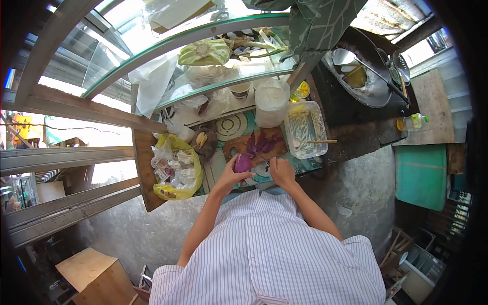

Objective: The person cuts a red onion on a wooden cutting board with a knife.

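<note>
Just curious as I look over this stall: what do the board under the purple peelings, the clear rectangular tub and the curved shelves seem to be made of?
The brown cutting board looks like wood, matte and worn. The clear rectangular tub seems plastic: translucent, thin-walled. The curved shelves look like glass, see-through with greenish edges. The left hand holds a purple vegetable.

Around the one wooden cutting board (pixel 239 145): one purple bulb (pixel 243 162) at its near edge, two white containers (pixel 271 101) beyond it, one yellow bag (pixel 175 170) to its left, two hands (pixel 281 170).
</note>
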The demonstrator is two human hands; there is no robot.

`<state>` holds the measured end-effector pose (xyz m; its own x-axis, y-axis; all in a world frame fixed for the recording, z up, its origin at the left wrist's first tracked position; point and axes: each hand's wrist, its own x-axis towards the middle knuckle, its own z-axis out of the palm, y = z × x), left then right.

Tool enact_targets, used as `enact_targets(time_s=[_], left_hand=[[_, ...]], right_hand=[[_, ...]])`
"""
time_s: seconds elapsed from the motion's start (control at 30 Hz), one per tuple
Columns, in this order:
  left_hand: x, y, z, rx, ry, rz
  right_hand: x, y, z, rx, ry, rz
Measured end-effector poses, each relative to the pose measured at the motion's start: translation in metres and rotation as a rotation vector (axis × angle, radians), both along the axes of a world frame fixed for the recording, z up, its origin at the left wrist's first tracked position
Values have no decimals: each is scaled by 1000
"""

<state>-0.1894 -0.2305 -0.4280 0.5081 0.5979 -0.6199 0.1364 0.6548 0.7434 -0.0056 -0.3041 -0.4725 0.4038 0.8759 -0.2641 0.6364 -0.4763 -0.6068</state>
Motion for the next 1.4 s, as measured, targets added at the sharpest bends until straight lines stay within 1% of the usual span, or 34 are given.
enact_targets(time_s=[0.03, 0.1, 0.13, 0.2, 0.27, 0.33, 0.37, 0.4, 0.43, 0.5, 0.6, 0.73, 0.83, 1.0, 1.13, 1.23, 1.27, 1.3, 1.33, 1.37, 1.4], left_hand=[[1, 0, -1, 1, -2, -2], [2, 1, -8, 26, -125, 39], [1, 1, -15, 31, -127, 36], [0, 1, -23, -146, -210, 75], [3, -2, -28, -141, -204, 93], [4, -3, -29, -140, -197, 107], [5, -2, -30, -204, -208, 109], [5, -2, -29, -269, -218, 111], [5, -3, -27, -269, -218, 110], [5, -4, -19, -186, -236, 42], [7, -7, -1, -113, -288, 41], [7, -7, -11, -104, -324, 63], [7, -7, -12, -127, -321, 87], [7, -9, -13, -190, -325, 108], [9, -9, -10, -170, -307, 126], [10, -11, -10, -197, -254, 165], [8, -11, -11, -251, -256, 182], [8, -11, -12, -304, -261, 200], [9, -11, -9, -304, -263, 198], [10, -10, -5, -248, -354, 152], [9, -10, -2, -194, -440, 107]], right_hand=[[0, 0, 4, 13, 21, 1], [-1, 1, 10, 17, 29, -5], [-2, 2, 13, 19, 40, -6], [-6, 4, 26, 46, 29, -17], [-9, 2, 31, 63, 23, -27], [-11, 0, 32, 80, -57, 65], [-11, 0, 33, 80, -59, 63], [-12, -2, 36, 128, -113, 132], [-13, -2, 37, 176, -166, 201], [-14, -2, 40, 217, -187, 232], [-16, -1, 47, 270, -208, 265], [-18, 0, 49, 277, -200, 275], [-18, 1, 48, 320, -227, 215], [-18, 3, 51, 316, -211, 229], [-16, 4, 50, 301, -230, 237], [-14, 5, 39, 299, -223, 235], [-12, 6, 33, 299, -224, 233], [-9, 8, 24, 257, -254, 180], [-6, 10, 15, 215, -283, 128], [1, 11, 7, 217, -285, 127], [7, 12, 3, 209, -211, 43]])
